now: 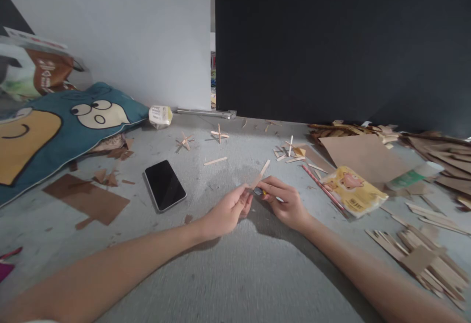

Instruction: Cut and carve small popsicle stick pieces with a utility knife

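A flat wooden craft stick slants up from between my hands, over the middle of the table. My left hand pinches its lower end between thumb and fingers. Closed around a small tool with a grey metal-looking part and a yellow part, my right hand meets the stick from the right. The tool's exact kind is too small to make out, and the fingers partly hide it. Just beyond the hands lies a loose craft stick.
Small crossed-stick pieces stand farther back. A phone and cut brown cardboard lie left, near a blue cushion. To the right are a striped straw, a yellow packet, a glue-like tube and piled sticks.
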{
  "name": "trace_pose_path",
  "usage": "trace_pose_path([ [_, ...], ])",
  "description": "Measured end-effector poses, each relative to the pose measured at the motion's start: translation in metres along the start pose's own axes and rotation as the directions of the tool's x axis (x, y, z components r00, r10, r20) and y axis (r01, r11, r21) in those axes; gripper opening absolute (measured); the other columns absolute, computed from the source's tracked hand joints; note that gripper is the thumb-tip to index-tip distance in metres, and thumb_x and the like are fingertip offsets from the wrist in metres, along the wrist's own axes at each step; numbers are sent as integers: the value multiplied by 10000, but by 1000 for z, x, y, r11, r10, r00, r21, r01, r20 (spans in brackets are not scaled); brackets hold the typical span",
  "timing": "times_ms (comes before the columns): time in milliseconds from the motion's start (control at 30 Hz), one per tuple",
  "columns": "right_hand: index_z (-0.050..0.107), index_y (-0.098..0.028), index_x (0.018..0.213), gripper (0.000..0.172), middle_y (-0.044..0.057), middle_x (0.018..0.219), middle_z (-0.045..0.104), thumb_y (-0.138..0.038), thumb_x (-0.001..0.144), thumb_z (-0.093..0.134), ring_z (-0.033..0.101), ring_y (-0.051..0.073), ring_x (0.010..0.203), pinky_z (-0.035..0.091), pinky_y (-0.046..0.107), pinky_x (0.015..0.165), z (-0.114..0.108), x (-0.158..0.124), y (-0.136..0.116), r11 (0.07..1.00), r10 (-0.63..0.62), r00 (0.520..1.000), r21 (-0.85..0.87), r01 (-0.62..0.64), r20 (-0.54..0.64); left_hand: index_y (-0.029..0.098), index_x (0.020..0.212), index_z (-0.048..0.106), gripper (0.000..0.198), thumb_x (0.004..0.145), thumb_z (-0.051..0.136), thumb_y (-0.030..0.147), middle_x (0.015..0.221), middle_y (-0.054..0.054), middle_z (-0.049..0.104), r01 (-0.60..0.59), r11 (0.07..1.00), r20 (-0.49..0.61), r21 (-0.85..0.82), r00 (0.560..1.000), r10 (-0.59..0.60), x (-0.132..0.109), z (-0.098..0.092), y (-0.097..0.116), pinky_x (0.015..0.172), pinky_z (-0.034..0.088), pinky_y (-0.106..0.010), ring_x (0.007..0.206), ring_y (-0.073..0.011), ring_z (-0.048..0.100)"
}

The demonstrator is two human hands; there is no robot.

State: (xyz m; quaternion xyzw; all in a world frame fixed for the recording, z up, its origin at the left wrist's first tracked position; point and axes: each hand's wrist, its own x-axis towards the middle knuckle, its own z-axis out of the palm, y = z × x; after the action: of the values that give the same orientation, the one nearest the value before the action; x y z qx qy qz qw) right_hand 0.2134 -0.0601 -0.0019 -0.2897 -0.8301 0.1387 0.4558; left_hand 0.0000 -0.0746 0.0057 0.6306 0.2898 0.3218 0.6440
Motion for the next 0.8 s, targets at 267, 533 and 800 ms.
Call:
trace_pose_path([
  [267,767,-200,1153,316,117,965,730,-340,1077,494,687,200,778,566,317,688,-2,-4,4,996,88,990,18,-87,-106,231,837,385,500,1028,417,692,660,84,271,-99,991,-116,-92,989,88,4,-1,0,548,266,-266,565,-101,259],
  [533,736,-204,1140,286,110,956,722,-338,1074,493,688,203,780,558,316,685,-3,-3,-1,995,99,991,2,-99,-93,216,938,449,491,1026,408,697,677,88,265,-45,998,-229,-48,973,33,5,-4,-3,521,253,-237,556,-99,241],
  [800,686,-233,1070,171,57,890,725,-352,949,708,661,205,786,518,324,715,2,1,-3,977,187,980,-94,-193,-67,187,1333,518,497,1082,352,582,703,57,388,-16,978,-211,206,976,61,4,-2,-7,584,321,-261,603,-138,380],
])
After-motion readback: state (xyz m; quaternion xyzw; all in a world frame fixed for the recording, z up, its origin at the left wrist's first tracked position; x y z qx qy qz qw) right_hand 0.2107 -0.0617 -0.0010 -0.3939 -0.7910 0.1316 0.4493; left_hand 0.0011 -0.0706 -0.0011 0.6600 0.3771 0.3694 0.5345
